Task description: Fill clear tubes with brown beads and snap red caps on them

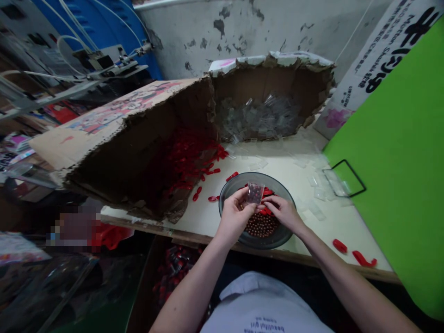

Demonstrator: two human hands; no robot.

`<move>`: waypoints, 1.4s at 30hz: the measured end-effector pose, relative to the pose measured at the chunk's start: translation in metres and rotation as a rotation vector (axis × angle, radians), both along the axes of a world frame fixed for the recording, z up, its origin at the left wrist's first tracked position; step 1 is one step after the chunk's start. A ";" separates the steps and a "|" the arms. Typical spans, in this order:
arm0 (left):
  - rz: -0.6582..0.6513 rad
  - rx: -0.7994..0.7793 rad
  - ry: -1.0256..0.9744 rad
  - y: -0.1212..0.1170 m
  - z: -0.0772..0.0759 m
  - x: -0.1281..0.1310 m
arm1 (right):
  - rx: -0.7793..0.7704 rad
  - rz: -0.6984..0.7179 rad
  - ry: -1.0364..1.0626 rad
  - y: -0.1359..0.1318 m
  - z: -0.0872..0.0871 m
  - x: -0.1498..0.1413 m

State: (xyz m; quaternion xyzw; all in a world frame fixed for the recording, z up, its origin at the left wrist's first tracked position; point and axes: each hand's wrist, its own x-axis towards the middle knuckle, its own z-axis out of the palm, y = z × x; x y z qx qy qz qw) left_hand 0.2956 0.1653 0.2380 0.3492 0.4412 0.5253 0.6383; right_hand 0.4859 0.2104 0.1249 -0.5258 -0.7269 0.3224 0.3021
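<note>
Left grip [236,212] over bowl [257,242], white tabletop [197,225], peeling wall [187,27]

One bowl [267,243], two torn boxes [114,115]

Basin [265,244] before you, near edge of the worktop [199,225]; beads [262,226] in it. Over it, your left hand [234,210] holds a packet [255,193], right hand [286,212] just beside. Left: open carton [100,113], plastic parts [189,152] spilling from its mouth. Behind: second carton [274,76], plastic sleeves [267,115] inside. Right: upright board [391,152].
</note>
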 end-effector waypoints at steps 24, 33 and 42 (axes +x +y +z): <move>0.004 -0.039 -0.167 -0.001 -0.013 0.001 | 0.009 -0.010 -0.048 -0.001 -0.011 0.005; 0.031 -0.021 -0.075 -0.002 -0.001 -0.003 | -0.026 -0.028 -0.023 0.002 -0.015 0.005; 0.034 -0.012 -0.053 -0.005 0.008 -0.002 | -0.034 -0.041 0.001 0.000 -0.009 0.003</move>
